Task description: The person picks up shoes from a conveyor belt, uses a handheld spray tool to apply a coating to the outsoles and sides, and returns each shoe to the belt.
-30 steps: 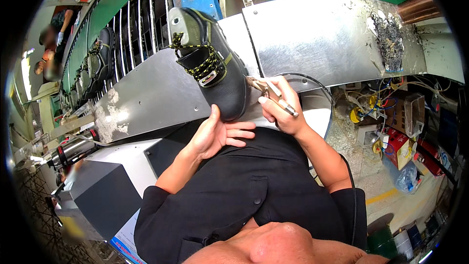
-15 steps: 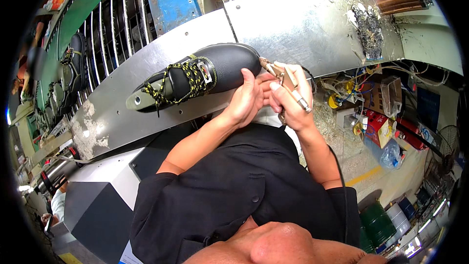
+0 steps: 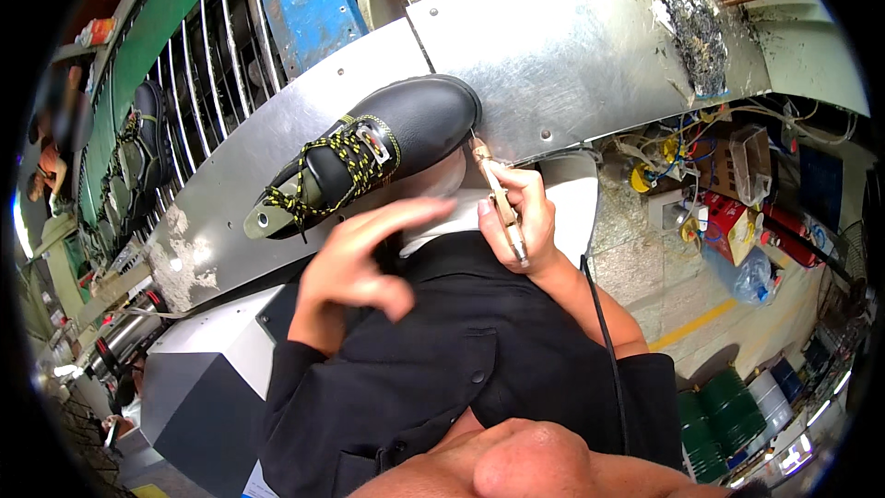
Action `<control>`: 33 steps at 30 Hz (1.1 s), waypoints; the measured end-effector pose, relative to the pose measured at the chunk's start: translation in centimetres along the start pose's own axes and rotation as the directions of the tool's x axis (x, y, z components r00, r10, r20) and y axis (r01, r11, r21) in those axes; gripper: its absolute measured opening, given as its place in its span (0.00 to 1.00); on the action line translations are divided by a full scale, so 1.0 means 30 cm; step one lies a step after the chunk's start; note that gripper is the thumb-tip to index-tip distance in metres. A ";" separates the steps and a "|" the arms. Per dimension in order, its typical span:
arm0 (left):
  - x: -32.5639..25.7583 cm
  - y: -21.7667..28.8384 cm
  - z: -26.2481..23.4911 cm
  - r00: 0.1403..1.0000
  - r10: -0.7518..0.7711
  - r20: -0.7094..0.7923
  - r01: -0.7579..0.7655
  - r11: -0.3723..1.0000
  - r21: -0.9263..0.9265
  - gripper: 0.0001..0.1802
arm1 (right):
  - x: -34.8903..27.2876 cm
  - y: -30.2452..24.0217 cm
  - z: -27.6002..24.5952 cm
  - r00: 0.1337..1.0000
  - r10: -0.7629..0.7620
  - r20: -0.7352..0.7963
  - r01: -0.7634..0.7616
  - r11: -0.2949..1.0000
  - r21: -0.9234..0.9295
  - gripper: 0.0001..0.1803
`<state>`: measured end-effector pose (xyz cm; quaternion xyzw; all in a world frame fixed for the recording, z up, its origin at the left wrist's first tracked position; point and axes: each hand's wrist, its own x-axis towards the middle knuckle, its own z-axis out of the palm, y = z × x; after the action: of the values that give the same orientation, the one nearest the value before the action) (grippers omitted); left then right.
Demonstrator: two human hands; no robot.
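Note:
A black leather shoe [image 3: 426, 122] with yellow-and-black laces lies on the curved metal table, its toe pointing right. In my right hand [image 3: 533, 219] is a slim pen-shaped metal tool [image 3: 496, 186], held between thumb and fingers. Its thin tip meets the lower edge of the shoe's toe, or comes very close to it. A black cord runs down beside my right forearm. My left hand [image 3: 348, 263], a little blurred, hovers below the laces with thumb and fingers apart; nothing is in it.
The metal table [image 3: 525, 46] has a crusted dark patch [image 3: 693, 46] at its right and pale residue at its left end. Metal rollers [image 3: 189, 74] and more shoes [image 3: 143, 152] are beyond at left. Hoses and boxes [image 3: 724, 221] lie below right, near green drums [image 3: 733, 406].
My left hand has moved away from my right hand, to the left, and spread. The tool has turned, its tip now at the shoe's toe edge. The shoe appears slightly rotated.

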<state>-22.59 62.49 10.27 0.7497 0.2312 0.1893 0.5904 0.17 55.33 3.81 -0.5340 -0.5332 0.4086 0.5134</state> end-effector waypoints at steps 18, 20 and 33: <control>-0.182 -0.052 0.082 0.739 0.046 -0.672 0.208 0.933 0.292 0.51 | 0.215 0.067 0.055 0.990 0.101 0.101 -0.131 0.921 0.366 0.18; -0.173 -0.036 0.097 0.701 0.017 -0.713 0.208 0.951 0.227 0.51 | 0.179 0.047 0.025 0.985 0.059 0.160 -0.097 0.966 0.238 0.20; 0.474 -0.048 -0.262 0.496 -0.104 -0.862 -0.475 0.798 -0.370 0.34 | 0.412 0.206 -0.487 0.832 0.043 -0.554 0.215 0.895 0.392 0.17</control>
<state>-15.45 77.14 10.84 0.3682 0.3346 0.6563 0.5672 16.67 66.51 1.14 -0.4736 -0.2818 0.3234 0.7693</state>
